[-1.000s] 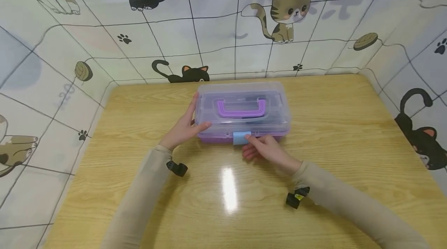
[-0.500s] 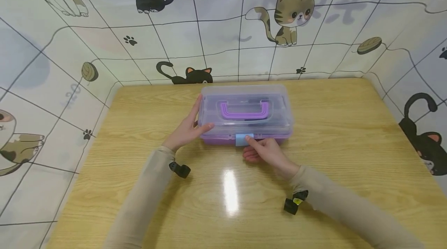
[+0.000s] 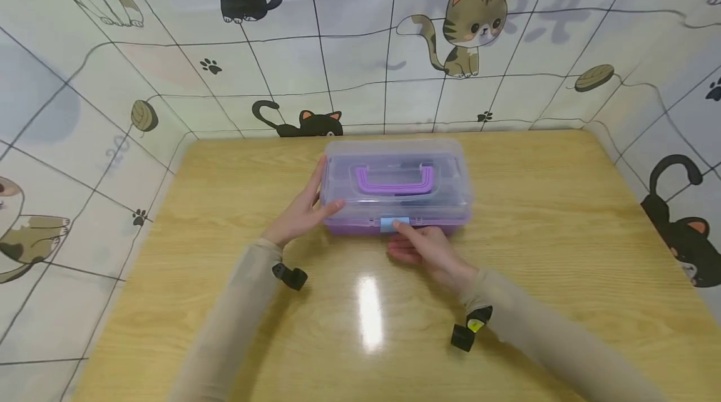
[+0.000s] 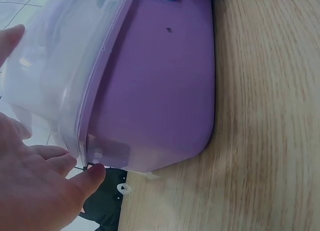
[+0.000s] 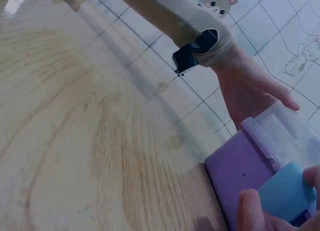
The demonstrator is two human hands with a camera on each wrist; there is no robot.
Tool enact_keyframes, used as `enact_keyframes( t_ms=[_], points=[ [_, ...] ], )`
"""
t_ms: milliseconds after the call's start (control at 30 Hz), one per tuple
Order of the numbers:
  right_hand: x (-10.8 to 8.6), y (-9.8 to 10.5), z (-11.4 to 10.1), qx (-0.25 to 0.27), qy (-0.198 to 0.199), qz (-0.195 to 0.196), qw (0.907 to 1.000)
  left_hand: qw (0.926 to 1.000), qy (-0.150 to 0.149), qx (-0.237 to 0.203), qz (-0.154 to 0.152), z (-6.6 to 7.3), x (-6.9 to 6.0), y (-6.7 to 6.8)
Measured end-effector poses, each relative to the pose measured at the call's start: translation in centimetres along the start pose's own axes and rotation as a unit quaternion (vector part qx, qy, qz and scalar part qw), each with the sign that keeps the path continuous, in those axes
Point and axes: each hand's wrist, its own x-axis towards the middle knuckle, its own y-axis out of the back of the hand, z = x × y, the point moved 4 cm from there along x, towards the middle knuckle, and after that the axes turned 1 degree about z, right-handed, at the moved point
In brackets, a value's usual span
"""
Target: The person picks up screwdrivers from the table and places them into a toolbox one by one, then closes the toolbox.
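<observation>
A toolbox with a clear lid [image 3: 343, 167] and purple base [image 4: 155, 81] stands on the wooden table, its lid down. A purple handle [image 3: 394, 188] lies flat on top. My left hand [image 3: 298, 214] rests against the box's left end, thumb over the lid's front edge and fingers along the side. At the front, my right hand [image 3: 430, 252] has its thumb on the light blue latch [image 3: 387, 225] and its other fingers below. In the right wrist view the latch [image 5: 285, 191] stands out from the base between thumb and finger. The box's contents are too dim to tell.
The wooden table [image 3: 315, 327] extends around the box on both sides and in front. A cat-patterned sheet [image 3: 360, 57] rises behind it and at the sides. Each wrist carries a small black camera [image 3: 290, 277].
My right thumb and the lower edge of the latch have shifted slightly upward, and the latch looks shorter from above. My right wrist moved a little left. The left hand stays on the box.
</observation>
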Motion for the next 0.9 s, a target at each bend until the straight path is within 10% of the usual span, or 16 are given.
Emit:
enact_keyframes(
  t_ms=[900],
  points=[
    [2.8, 1.5, -2.0, -0.044, -0.013, -0.035, 0.9983, 0.9997, -0.023, 0.003, 0.006, -2.0, 4.2, 0.2]
  ],
)
